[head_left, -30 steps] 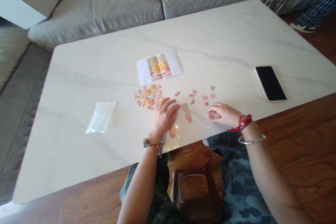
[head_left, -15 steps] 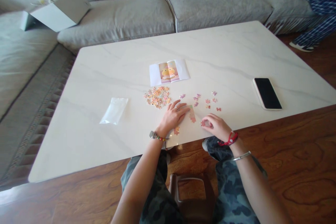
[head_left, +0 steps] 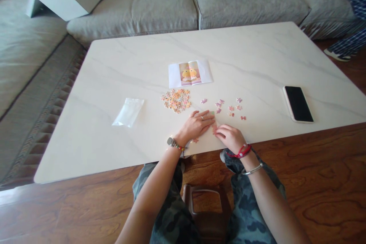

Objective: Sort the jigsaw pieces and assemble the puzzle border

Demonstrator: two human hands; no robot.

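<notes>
My left hand lies flat with its fingers stretched out over a narrow strip of joined jigsaw pieces, covering part of it. At the strip's lower end, my right hand pinches a small puzzle piece, mostly hidden by the fingertips. Another pinkish puzzle piece or small cluster shows below my left palm. To the right of the strip, several loose pink and purple pieces are spread out. A heap of mixed pieces sits to the upper left of my left hand.
Behind the heap lies a creased sheet with a printed picture. A clear plastic bag is on the left of the marble-patterned table, a phone on the right. A sofa stands behind; a person's leg shows far right.
My right hand has moved left with the puzzle piece, up to the lower end of the joined strip. My left hand stays flat over the strip. The camera view has shifted slightly.
</notes>
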